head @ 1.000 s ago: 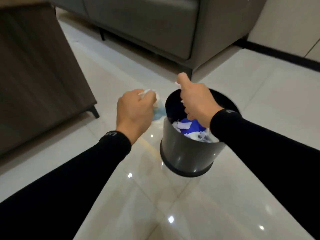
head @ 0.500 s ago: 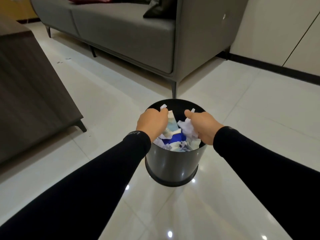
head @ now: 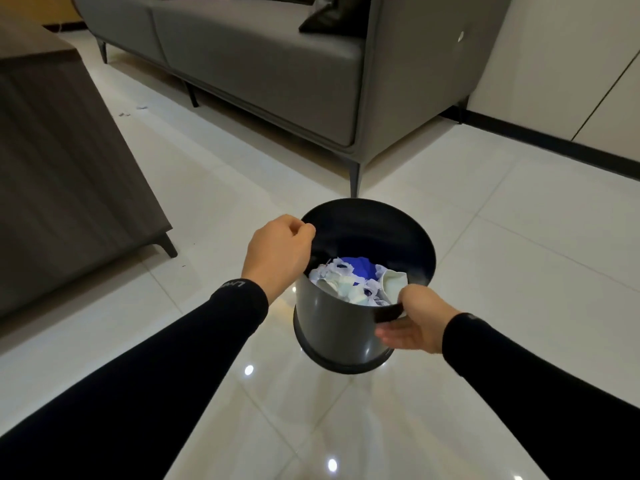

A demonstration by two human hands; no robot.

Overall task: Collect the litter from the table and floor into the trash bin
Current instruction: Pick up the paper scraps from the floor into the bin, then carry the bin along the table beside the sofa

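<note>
A dark grey round trash bin stands on the tiled floor in the middle of the view. Crumpled white, pale green and blue litter lies inside it. My left hand is at the bin's left rim, fingers curled over the edge. My right hand grips the near right rim, thumb on top and fingers under on the outer wall. A few small white scraps lie on the floor far back left, near the sofa.
A grey sofa on thin legs stands behind the bin. A dark wooden table with a short leg fills the left side. A white wall with a black skirting runs at the right. Glossy tiles surround the bin.
Both hands dropped their paper into the bin and moved out to its rim. My right hand now grips the near right edge. The view has lifted, showing more of the sofa.
</note>
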